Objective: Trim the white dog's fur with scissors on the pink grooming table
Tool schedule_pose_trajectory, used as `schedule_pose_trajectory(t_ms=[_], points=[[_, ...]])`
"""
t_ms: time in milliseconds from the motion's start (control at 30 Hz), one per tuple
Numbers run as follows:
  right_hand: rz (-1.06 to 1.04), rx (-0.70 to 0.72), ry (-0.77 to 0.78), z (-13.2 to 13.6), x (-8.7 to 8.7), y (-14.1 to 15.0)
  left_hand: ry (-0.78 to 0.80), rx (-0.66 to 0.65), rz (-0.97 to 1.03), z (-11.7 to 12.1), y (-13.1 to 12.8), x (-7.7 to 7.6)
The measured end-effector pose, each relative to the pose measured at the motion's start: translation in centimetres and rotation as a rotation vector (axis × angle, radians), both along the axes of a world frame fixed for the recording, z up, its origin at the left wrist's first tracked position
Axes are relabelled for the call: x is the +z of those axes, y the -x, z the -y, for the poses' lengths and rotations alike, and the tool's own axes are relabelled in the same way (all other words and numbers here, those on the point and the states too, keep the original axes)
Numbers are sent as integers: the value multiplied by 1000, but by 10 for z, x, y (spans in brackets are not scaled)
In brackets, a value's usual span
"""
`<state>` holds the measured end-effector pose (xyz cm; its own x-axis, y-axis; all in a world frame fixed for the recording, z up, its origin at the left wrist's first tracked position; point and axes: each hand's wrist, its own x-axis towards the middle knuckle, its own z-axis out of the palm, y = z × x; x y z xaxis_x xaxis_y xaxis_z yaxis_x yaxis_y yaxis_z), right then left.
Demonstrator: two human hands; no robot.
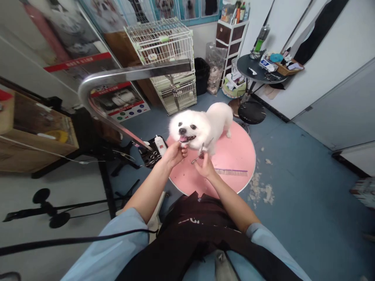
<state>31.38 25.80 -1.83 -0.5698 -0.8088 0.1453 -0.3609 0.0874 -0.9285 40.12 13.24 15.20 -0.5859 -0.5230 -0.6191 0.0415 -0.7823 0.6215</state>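
A fluffy white dog [202, 123] stands on a round pink grooming table [234, 152], its mouth open and its head turned toward me. Under its chin, my left hand [175, 155] is closed with curled fingers against the chin fur. My right hand [206, 168] grips a pair of grooming scissors [202, 148], blades pointing up beside the dog's chest and neck fur. A metal comb [231, 172] with a purple spine lies on the tabletop just right of my right wrist.
A metal grooming arm [117, 76] curves over the table's left side. Beside the table, a black tray [149, 156] holds scissors and a white bottle [160, 145]. Cut fur [260, 189] lies on the floor at right. A black stool [252, 112] and wire cages [166, 47] stand behind.
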Motion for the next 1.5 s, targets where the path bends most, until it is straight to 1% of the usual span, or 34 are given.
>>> schedule_pose_trajectory(t_ms=[133, 267, 367, 533, 667, 800, 933, 1067, 1233, 1367, 1500], points=[[39, -7, 12, 6, -1, -9, 8, -32, -10, 4, 1, -3], [-46, -97, 58, 12, -3, -16, 17, -78, -11, 7, 2, -3], [-5, -155, 16, 16, -5, -19, 27, -89, -5, 8, 2, -2], [-59, -168, 9, 21, -4, -22, 37, -105, 7, 11, 1, -2], [-19, -203, -20, 24, -3, -24, 37, -127, 10, 13, 0, -3], [-44, -181, 52, 23, -5, -26, 43, -142, -4, 15, 0, -4], [93, -155, 32, 23, -10, -26, 59, -128, 7, 16, 0, -5], [126, -117, 111, 24, -10, -25, 72, -119, 13, 18, -1, -6], [284, -48, 127, 23, 0, -27, 75, -107, 21, 19, -3, -6], [325, -8, 130, 21, 11, -26, 66, -80, 37, 19, -4, -6], [387, 33, 143, 17, 21, -20, 69, -70, 38, 18, -4, -5]])
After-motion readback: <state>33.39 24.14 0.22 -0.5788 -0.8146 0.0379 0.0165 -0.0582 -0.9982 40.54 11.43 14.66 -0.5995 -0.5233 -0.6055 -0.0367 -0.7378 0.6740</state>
